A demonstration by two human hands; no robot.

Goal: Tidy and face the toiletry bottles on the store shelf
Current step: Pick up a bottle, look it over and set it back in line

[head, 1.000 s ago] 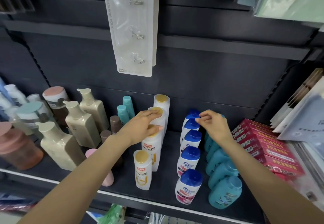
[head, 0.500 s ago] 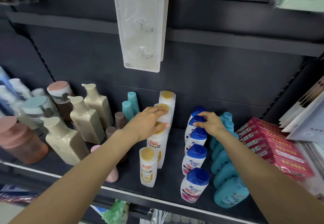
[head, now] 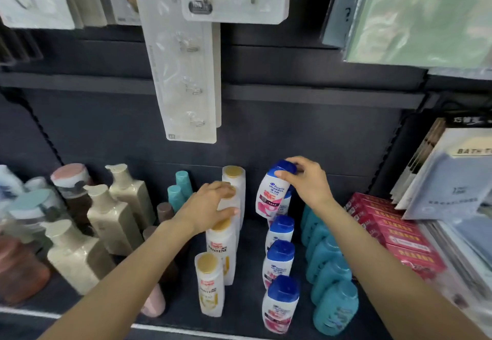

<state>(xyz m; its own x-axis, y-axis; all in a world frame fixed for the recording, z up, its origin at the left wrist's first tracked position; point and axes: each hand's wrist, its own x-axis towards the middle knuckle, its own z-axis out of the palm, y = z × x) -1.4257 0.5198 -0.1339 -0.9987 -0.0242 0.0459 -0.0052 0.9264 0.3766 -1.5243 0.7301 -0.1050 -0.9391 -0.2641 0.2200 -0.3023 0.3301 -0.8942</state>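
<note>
Head view: the right hand (head: 310, 182) grips a blue-capped bottle (head: 271, 193) by its cap, lifted over its row on the shelf (head: 183, 310). The left hand (head: 210, 206) rests with relaxed fingers (head: 229, 211) on a gold-capped bottle (head: 228, 202). I judge the next move is to set the lifted bottle down, label forward.

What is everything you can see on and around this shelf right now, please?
Gold-capped bottles: four, white, centre row.
Blue-capped bottles: five or so, white; one lifted, tilted.
Teal bottles: row right of those; two more at back.
Pump bottles: three, beige, left.
Boxes: red, stacked, right.
Hook packs: clear, hanging above.
Left hand: resting on gold-capped bottles.
Right hand: gripping the lifted bottle's cap.
</note>
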